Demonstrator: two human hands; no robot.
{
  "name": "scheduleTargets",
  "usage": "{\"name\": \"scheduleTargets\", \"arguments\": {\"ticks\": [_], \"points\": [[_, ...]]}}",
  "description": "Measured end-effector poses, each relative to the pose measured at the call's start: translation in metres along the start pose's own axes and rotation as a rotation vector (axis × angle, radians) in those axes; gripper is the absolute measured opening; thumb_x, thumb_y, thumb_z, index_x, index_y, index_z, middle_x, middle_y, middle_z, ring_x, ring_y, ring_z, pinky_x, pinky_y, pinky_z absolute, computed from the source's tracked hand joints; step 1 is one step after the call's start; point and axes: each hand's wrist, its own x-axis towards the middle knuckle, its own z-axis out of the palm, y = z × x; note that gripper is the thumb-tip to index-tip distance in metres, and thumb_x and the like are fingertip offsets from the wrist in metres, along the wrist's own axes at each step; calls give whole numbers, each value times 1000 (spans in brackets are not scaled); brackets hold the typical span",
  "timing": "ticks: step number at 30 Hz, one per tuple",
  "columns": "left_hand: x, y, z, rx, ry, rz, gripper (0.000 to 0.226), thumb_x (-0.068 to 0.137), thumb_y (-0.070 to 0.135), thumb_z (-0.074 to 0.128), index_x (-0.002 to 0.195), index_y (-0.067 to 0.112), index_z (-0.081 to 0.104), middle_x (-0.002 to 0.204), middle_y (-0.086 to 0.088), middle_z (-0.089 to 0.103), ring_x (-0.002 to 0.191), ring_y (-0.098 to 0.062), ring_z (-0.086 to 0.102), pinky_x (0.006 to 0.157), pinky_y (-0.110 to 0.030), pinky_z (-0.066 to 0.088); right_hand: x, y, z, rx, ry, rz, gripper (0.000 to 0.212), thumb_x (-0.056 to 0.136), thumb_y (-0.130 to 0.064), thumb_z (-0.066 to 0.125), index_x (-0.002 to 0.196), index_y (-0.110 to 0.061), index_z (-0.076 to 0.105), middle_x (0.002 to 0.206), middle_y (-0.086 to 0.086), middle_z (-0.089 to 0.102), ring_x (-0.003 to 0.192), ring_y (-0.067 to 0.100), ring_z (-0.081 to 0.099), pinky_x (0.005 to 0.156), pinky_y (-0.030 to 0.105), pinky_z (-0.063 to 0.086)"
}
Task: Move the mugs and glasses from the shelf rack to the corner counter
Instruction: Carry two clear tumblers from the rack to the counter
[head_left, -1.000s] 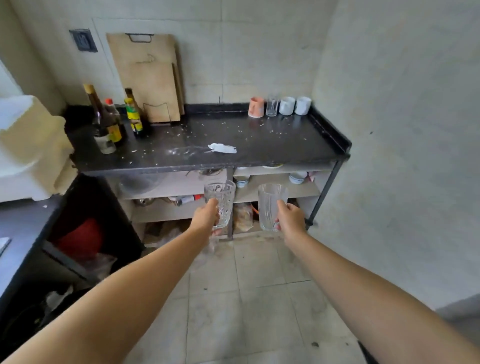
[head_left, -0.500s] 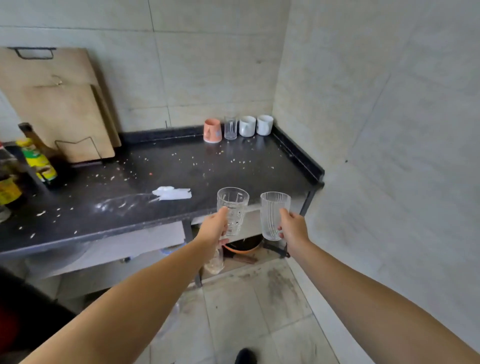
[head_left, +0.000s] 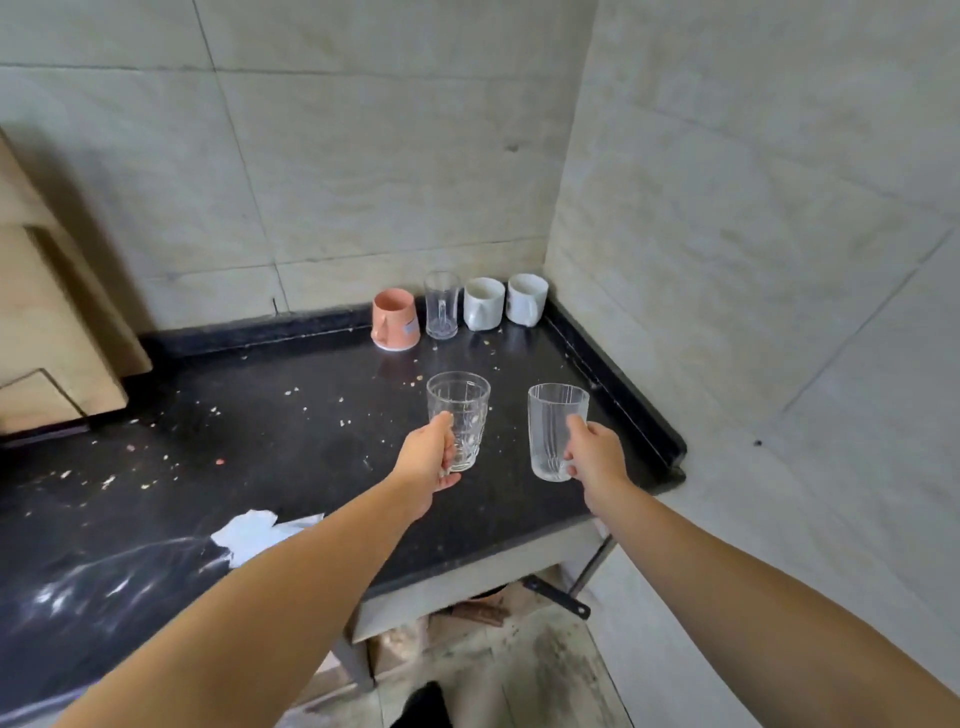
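Black corner desk (head_left: 311, 441): both hands grip glasses above it, left hand (head_left: 428, 460) w/ faceted glass (head_left: 460, 415), right hand (head_left: 595, 457) w/ ribbed glass (head_left: 553, 436); best lower upright beside back mugs (head_left: 506, 304), release gently.

No lettering, brand or number can be read anywhere; a small pale sticker on the pink mug (head_left: 395, 319) at the back of the tabletop (head_left: 291, 441) is too blurred to make out.

Crumb-strewn black counter (head_left: 291, 431) with four mugs (head_left: 460, 307) in corner, white scrap (head_left: 254, 531)
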Motion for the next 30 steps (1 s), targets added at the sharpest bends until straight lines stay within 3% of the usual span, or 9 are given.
{"name": "scheduleTargets", "arguments": {"ticks": [9, 16, 21, 27, 30], "points": [[135, 65, 50, 46, -21, -60, 43, 92, 32, 42, 52, 19, 33, 48, 3, 31, 48, -15, 31, 65, -31, 41, 128, -38, 24, -30, 46, 2, 35, 92, -25, 45, 60, -11, 41, 60, 4, 42, 57, 16, 41, 63, 32, 37], [213, 71, 100, -10, 25, -145, 41, 88, 32, 44, 50, 19, 35, 44, 5, 32, 48, -14, 33, 71, -33, 45, 232, -42, 46, -105, 9, 5, 35, 92, -26, 43, 60, -11, 45, 61, 3, 48, 60, 16, 47, 66, 33, 42], [261, 70, 128, -102, 84, -162, 45, 87, 31, 44, 44, 21, 33, 43, 5, 31, 48, -13, 31, 68, -31, 43, 290, -39, 63, -154, -22, -56, 40, 96, -29, 40, 60, -16, 52, 64, -1, 54, 63, 14, 53, 59, 27, 41], [301, 70, 150, -193, 147, -188, 41, 85, 30, 46, 47, 24, 33, 41, 9, 30, 46, -12, 30, 72, -33, 44, 331, -33, 74, -140, -45, -104, 36, 99, -32, 37, 69, -21, 55, 73, -3, 57, 76, 16, 57, 69, 30, 44], [310, 68, 154, -212, 161, -190, 39, 85, 30, 46, 49, 23, 33, 42, 8, 30, 46, -12, 30, 71, -32, 44, 339, -31, 76, -92, -58, -106, 34, 99, -33, 38, 72, -22, 56, 76, -3, 58, 77, 15, 58, 66, 26, 44]]}}
